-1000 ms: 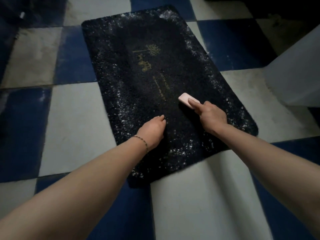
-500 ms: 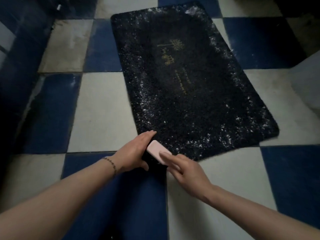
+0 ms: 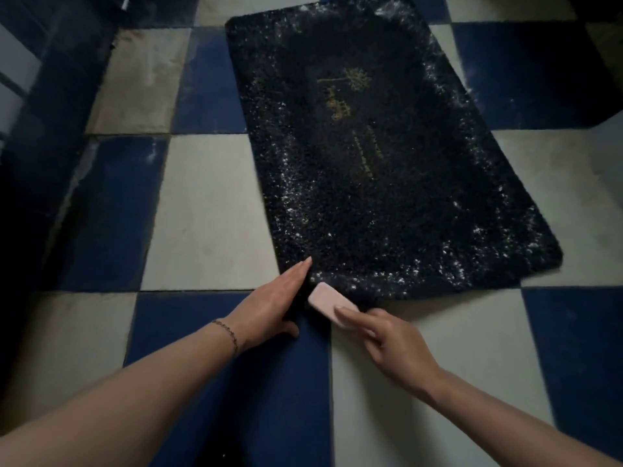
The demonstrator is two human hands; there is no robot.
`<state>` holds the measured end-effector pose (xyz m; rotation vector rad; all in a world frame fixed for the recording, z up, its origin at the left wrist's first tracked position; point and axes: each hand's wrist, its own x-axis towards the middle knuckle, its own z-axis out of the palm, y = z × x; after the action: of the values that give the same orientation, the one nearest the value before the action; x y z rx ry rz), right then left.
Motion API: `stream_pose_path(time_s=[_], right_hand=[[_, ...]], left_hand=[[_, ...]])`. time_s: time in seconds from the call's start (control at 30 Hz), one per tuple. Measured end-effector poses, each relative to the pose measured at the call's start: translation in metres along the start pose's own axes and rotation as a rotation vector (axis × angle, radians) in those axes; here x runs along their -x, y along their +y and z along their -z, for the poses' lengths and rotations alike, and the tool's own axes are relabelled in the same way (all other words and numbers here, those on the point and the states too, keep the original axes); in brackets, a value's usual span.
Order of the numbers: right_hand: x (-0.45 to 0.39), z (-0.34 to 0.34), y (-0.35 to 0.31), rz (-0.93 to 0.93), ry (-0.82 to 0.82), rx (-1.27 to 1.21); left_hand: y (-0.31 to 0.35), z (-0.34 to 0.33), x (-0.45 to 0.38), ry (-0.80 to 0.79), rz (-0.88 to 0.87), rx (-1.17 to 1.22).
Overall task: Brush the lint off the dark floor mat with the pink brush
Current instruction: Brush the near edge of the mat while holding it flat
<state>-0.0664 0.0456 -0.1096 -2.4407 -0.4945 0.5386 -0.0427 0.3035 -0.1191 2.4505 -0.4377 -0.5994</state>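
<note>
One stroke has just ended: the right hand (image 3: 391, 345), gripping the pink brush (image 3: 332, 305), drew it down the dark floor mat (image 3: 371, 197) to its near corner, beside the flat, open left hand (image 3: 273, 308). White lint remains ahead.

1. The mat (image 3: 387, 170) is lying flat on the tiled floor (image 3: 209, 210), running from the near centre to the far centre-right.
2. The brush (image 3: 328, 303) is sitting at the mat's near-left corner, on its near edge.
3. The left hand (image 3: 269, 308) is lying just left of the brush, its fingertips touching the mat's left edge.
4. The right hand (image 3: 391, 345) is reaching from the near right, its fingers (image 3: 350, 313) lying on the brush's near end.
5. A bracelet (image 3: 226, 333) is sitting on the left wrist, near of the hand.
</note>
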Motion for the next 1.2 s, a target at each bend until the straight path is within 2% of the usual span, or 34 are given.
stream_pose_path(time_s=[0.1, 0.2, 0.27, 0.37, 0.53, 0.63, 0.73, 0.87, 0.93, 1.07, 1.2], right_hand=[[0.006, 0.003, 0.001, -0.005, -0.035, -0.044], [0.016, 0.001, -0.02, 0.077, -0.102, -0.156], [0.016, 0.002, -0.027, 0.074, -0.036, -0.222], [0.003, 0.003, -0.023, 0.038, 0.034, -0.114], [-0.009, -0.005, -0.028, 0.086, -0.051, -0.067], [-0.009, 0.002, -0.017, 0.132, -0.025, 0.045], [0.0, 0.014, 0.006, 0.03, 0.023, 0.089], [0.008, 0.024, 0.019, -0.121, 0.085, 0.004], [0.007, 0.023, 0.01, -0.077, 0.076, 0.021], [0.003, 0.001, -0.027, 0.135, -0.044, 0.075], [-0.006, -0.003, -0.027, 0.159, -0.042, 0.095]], left_hand=[[-0.002, 0.001, -0.002, 0.0, 0.003, 0.03], [-0.001, 0.003, -0.002, 0.038, -0.016, 0.052], [0.0, 0.003, 0.001, 0.099, -0.018, 0.061], [0.005, -0.002, 0.004, 0.104, 0.06, 0.073], [0.014, -0.021, 0.001, 0.134, 0.103, -0.022], [0.017, -0.02, -0.002, 0.112, 0.146, -0.067], [0.018, -0.017, -0.003, 0.094, 0.175, -0.092], [0.018, -0.017, -0.003, 0.089, 0.176, -0.068], [0.016, -0.017, -0.005, 0.083, 0.179, -0.042], [0.009, -0.017, -0.003, 0.078, 0.133, -0.08], [0.006, -0.013, -0.002, 0.049, 0.116, -0.134]])
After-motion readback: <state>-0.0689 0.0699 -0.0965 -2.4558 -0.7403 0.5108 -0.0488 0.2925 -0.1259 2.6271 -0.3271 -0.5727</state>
